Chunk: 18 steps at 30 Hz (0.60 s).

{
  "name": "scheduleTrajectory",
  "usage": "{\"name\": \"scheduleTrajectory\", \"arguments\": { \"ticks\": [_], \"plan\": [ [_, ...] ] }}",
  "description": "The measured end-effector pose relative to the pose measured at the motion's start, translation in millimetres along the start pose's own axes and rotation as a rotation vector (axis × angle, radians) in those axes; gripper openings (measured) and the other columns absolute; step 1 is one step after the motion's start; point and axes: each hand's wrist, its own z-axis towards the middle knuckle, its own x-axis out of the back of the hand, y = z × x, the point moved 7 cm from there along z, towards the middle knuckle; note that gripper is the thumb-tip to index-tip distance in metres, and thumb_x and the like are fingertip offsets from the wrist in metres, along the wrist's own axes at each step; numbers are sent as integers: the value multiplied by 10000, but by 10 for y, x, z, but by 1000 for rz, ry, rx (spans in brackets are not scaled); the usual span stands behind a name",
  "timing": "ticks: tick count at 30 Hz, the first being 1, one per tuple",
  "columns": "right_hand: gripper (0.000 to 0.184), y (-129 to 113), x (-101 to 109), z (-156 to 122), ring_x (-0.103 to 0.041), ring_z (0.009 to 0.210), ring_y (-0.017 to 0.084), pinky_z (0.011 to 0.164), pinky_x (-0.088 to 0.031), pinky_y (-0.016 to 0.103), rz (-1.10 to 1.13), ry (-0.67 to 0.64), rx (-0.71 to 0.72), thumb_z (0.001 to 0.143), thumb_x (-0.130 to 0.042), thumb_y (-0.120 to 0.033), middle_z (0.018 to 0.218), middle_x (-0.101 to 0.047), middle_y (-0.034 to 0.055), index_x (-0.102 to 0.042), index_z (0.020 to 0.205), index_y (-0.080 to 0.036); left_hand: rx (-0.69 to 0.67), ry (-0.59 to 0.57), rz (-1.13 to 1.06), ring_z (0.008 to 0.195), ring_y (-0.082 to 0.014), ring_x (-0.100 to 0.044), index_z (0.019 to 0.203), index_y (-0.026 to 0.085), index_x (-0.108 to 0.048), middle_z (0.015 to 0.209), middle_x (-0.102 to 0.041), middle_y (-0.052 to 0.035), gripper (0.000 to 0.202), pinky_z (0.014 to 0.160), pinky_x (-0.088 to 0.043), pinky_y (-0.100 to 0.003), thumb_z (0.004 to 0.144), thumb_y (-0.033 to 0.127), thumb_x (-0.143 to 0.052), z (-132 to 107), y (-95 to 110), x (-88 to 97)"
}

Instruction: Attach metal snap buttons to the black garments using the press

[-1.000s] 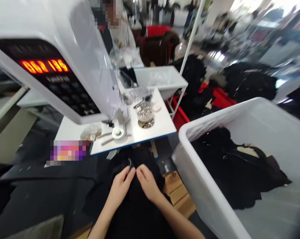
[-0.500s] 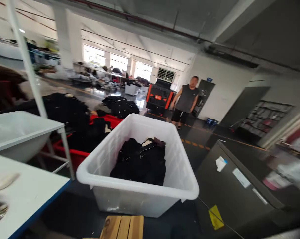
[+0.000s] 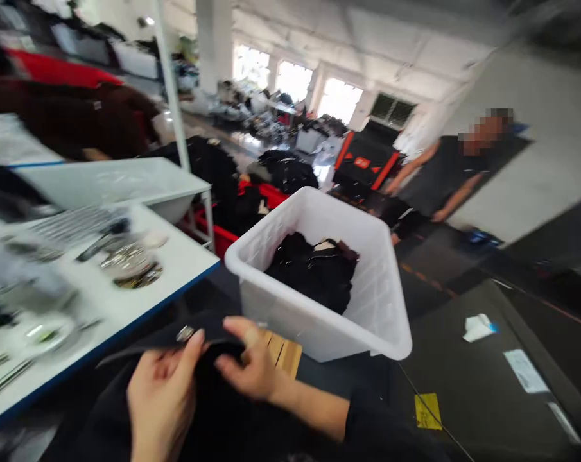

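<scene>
My left hand point(image 3: 162, 398) and my right hand point(image 3: 251, 369) both grip a black garment point(image 3: 223, 417) low in the view, over my lap. A small metal button point(image 3: 185, 333) shows on the garment's edge just above my left thumb. My right fingers pinch the cloth beside it. A white plastic bin point(image 3: 319, 321) with more black garments point(image 3: 314, 269) inside stands just beyond my hands.
A white worktable with a blue edge point(image 3: 174, 282) on the left carries a dish of metal parts point(image 3: 129, 263) and tools. Red crates point(image 3: 223, 234) with dark clothes lie behind. A person in a dark sleeveless top point(image 3: 439, 179) walks at the right. A wooden stool point(image 3: 283, 353) sits under the bin's near side.
The view swung up and right across the hall, then back down. My hands, out of sight half a second ago, are in view again on the black garment. The person has come closer.
</scene>
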Motion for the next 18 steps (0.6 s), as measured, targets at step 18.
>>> {"name": "scheduleTrajectory", "arguments": {
  "ticks": [18],
  "plan": [
    [319, -754, 445, 466, -616, 865, 155, 733, -526, 331, 17, 197, 340, 813, -509, -74, 981, -658, 23, -643, 1024, -272, 19, 127, -246, 682, -112, -670, 764, 155, -618, 701, -675, 25, 327, 633, -573, -166, 568, 273, -852, -438, 345, -110]
  ]
}}
